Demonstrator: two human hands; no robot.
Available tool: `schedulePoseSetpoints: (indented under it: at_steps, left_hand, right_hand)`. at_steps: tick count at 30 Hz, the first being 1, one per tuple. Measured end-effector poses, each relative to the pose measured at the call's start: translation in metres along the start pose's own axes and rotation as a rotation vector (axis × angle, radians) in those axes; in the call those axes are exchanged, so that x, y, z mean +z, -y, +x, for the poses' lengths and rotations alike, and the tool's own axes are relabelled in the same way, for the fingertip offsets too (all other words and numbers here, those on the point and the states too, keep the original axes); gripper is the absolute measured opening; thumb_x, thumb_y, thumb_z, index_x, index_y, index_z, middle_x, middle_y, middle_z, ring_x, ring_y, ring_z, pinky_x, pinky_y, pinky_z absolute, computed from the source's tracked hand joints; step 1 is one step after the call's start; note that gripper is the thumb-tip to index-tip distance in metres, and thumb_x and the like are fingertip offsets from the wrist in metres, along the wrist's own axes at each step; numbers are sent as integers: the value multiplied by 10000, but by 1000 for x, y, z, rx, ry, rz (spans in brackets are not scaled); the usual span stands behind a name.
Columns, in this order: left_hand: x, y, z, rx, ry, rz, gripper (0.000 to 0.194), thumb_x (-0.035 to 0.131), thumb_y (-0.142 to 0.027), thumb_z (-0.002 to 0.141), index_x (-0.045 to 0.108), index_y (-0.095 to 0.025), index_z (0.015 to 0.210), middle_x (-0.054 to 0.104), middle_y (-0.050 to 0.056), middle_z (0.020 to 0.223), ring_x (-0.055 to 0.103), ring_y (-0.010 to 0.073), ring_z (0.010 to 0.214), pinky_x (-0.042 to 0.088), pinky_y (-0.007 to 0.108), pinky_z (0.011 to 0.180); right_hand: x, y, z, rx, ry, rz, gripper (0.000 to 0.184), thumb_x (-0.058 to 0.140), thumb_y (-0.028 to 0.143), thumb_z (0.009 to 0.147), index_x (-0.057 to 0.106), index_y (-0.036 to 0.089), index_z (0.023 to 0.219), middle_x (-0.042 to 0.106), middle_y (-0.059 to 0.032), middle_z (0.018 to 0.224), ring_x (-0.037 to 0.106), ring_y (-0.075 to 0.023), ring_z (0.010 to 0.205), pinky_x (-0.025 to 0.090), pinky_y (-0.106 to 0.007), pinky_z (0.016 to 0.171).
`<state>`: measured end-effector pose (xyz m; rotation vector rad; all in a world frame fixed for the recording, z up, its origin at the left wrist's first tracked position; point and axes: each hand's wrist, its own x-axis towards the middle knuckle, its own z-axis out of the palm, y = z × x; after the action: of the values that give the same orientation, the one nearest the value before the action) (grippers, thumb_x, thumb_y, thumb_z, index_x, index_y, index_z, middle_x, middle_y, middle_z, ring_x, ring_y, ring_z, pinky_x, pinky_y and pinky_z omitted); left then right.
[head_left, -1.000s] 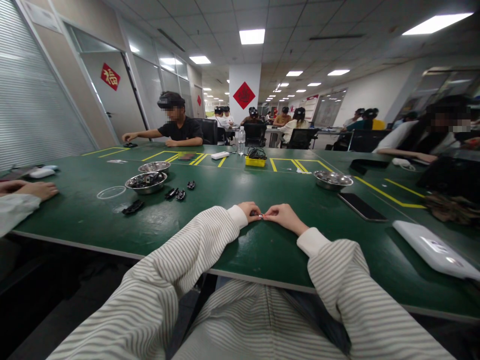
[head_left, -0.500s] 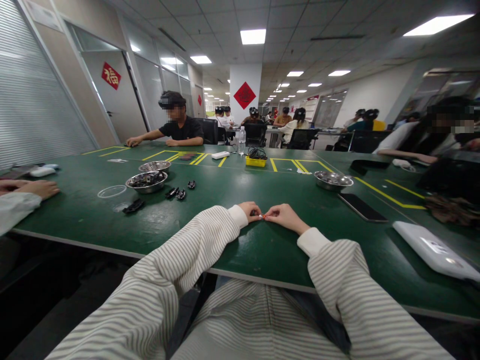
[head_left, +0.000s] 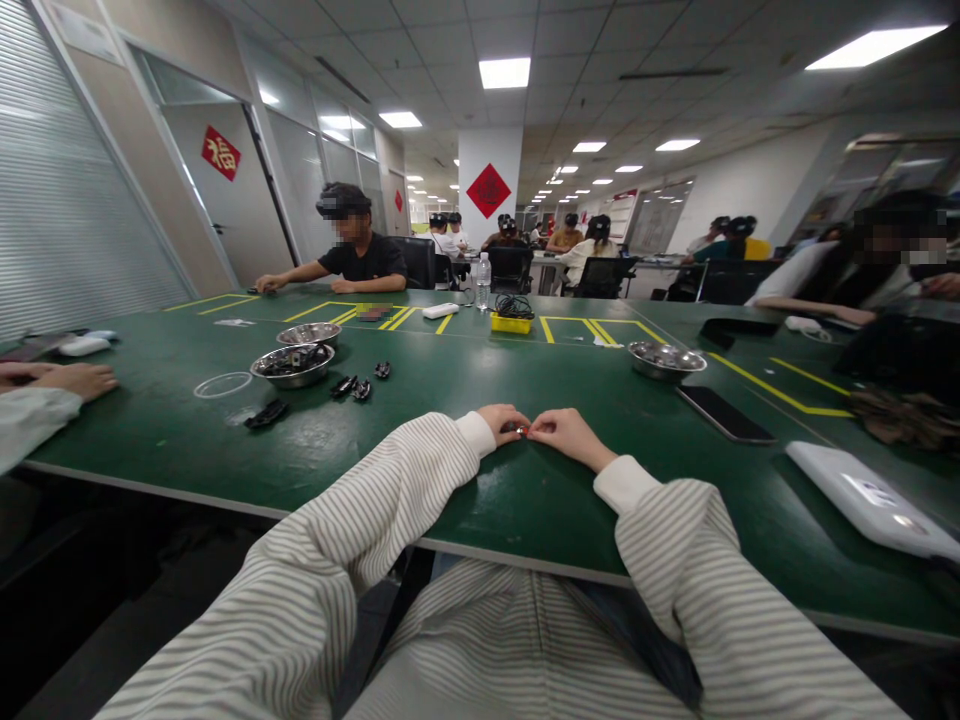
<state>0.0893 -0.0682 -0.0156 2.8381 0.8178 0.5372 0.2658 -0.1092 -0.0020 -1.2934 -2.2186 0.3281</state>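
Observation:
My left hand point(head_left: 499, 422) is closed on a small dark part point(head_left: 516, 428) with shiny silver and orange-red bits, held low over the green table point(head_left: 450, 490). It is too small to name. From the other side my right hand point(head_left: 562, 430) meets it, thumb and fingertips pinched together at its orange-red end. What exactly lies between the right fingertips is hidden. Left of my hands several small black pieces point(head_left: 361, 389) lie loose on the table, and a larger black piece point(head_left: 266, 415) sits nearer the edge.
Steel bowls with small parts stand at left point(head_left: 292, 380) and right point(head_left: 667, 372); another bowl point(head_left: 309, 328) is behind the left one. A clear ring point(head_left: 223, 384), a phone point(head_left: 726, 414), a white device point(head_left: 862, 495) and a yellow tray point(head_left: 511, 325) lie around. Co-workers sit left, right and opposite.
My left fingers have shifted slightly on the small part, and more of its dark body shows. My right hand stays pinched beside it, almost unmoved.

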Motion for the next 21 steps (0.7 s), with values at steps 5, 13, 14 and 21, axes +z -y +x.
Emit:
schedulePoseSetpoints:
  at_steps: [5,13,14,21]
  left_hand:
    - [-1,7,1,-24,3,154,235,447,-287,755,569,-249,952,543,6,842,503,113,788,389,202,704]
    - [-41,70,-16,-651,47,458,232,418,-256,754,592,-259,907,531,53,931,469,199,912,391,283,728]
    - [-47,78,-19,-750,52,476,238,411,-245,753,594,-256,905,527,62,940,462,211,928,390,299,733]
    - [-56,94,-31,-1063,50,457,283,345,-249,774,552,-256,967,481,90,1026,455,231,968,384,347,755]
  right_hand:
    - [-1,-1,0,-11,5,-19,187,541,314,667,649,161,680,628,-15,603,535,-98,545,381,-184,528]
    - [-3,-3,0,-44,32,-56,190,504,290,692,649,168,707,634,-21,647,545,-105,568,388,-193,548]
    - [-3,-3,0,-43,32,-56,191,501,290,693,649,169,708,633,-20,646,546,-105,569,388,-194,548]
    - [-4,0,1,-27,46,-49,200,490,291,700,645,165,714,628,-19,635,542,-106,565,380,-194,540]
